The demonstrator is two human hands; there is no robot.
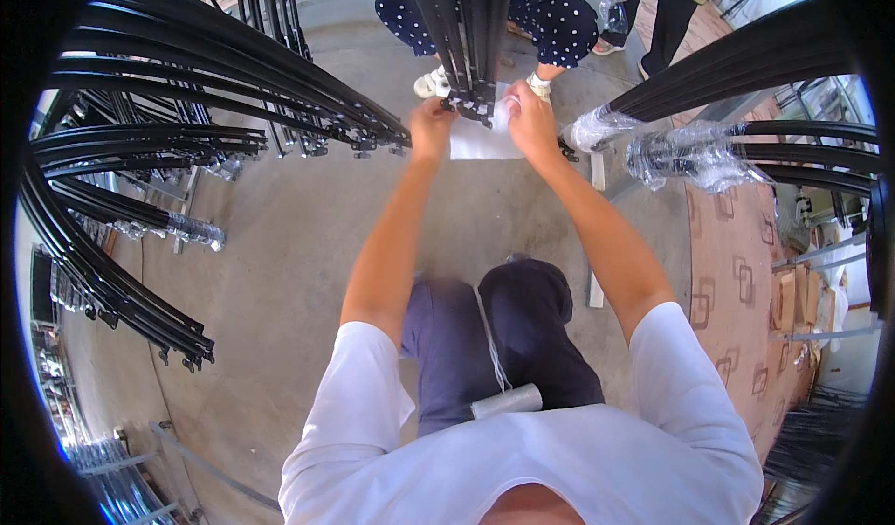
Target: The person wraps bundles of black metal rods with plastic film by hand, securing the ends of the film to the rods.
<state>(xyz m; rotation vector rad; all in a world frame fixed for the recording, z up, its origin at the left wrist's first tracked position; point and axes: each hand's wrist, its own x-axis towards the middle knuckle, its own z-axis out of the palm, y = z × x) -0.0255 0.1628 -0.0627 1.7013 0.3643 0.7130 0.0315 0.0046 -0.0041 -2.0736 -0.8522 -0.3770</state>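
Observation:
In front of me hangs a bundle of slender black rods [463,35], its lower ends tipped with small fittings. A thin white sheet [485,145] spreads behind and below those ends. My right hand [531,126] pinches a bunched part of the sheet on the bundle's right side. On the other side, my left hand [430,130] has its fingers closed beside the rod ends and the sheet's left edge; what exactly they grip is hidden. Across my lap lies a pale grey roll [508,401] with a light cord running from it.
More black rod bundles [214,49] hang at left. At right, another rod bundle [736,63] has clear plastic wrap [690,152] around its end. Beyond the sheet crouches a person in dotted trousers [559,26]; a second person in black trousers [660,21] stands farther back. Concrete floor [270,273] lies below.

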